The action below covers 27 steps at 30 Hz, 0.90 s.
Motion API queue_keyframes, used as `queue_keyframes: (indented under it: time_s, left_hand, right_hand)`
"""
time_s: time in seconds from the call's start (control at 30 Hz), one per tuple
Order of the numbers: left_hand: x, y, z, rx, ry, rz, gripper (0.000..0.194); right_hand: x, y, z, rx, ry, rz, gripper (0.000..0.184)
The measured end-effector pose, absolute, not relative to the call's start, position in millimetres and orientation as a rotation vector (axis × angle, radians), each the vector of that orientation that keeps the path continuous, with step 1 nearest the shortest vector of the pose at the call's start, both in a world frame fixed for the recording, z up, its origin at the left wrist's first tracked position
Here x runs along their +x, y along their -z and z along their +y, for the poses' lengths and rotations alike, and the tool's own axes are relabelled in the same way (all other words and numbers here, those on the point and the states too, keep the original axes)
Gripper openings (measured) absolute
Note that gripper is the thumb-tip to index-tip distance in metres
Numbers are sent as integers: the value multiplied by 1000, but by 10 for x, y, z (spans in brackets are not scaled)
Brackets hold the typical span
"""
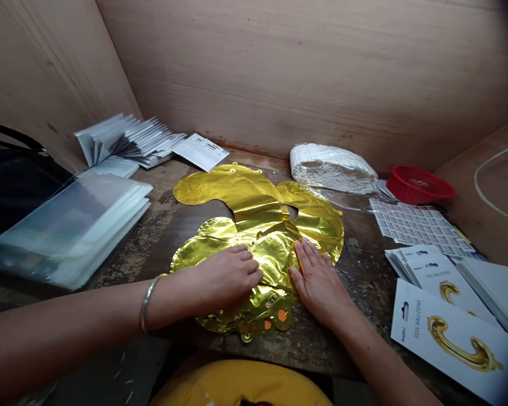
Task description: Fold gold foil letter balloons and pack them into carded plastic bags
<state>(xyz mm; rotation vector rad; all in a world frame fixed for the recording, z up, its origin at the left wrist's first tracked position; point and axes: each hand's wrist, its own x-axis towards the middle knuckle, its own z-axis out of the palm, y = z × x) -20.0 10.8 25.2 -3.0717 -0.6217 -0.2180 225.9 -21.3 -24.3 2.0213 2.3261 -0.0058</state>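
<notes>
Wood-panelled walls [300,73], at the back and both sides. Gold foil [271,248], spread mid-surface in front of me. My left fingers [249,269], curled on the foil; whether they pinch any, I cannot tell. My right fingers [308,252], flat and extended on its right side. Risks, as I judge: creases, if I press unevenly; a tear, if I drag it. Surface [161,225], dark, scuffed; clear sleeves [76,220] left, printed cards [412,316] right

Worn dark-brown wooden table [125,254] enclosed by pinkish-brown wood-grained far wall [300,73], left wall [46,73] and right wall [499,177]; grey floor [105,366] glimpsed near left; far wall softly lit.
</notes>
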Motion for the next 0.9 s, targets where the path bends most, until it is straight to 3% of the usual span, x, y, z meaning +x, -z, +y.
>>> queue_keyframes:
  time_s: [0.1,0.27,0.4,0.6,0.83,0.9]
  left_hand:
    - [-122,-199,114,-3021,145,-475,9]
    - [84,-251,-201,-3029,28,-691,9]
    - [219,-265,-430,-3216,107,-827,7]
    - [-75,-163,-15,-3570,703,-641,24]
    - [-343,-92,45,-3748,672,-676,28]
    - [-352,-99,-6,-3762,701,-731,38]
  right_hand:
    - [2255,177,-238,2008,-75,2419,54]
    - [2057,-149,-548,1692,-287,2950,40]
    - [1999,-99,-810,1653,-98,3103,34]
    - [2217,166,-958,1846,193,3120,26]
    - [2232,77,-1024,2233,618,2930,20]
    - [2214,62,-1008,2332,689,2861,19]
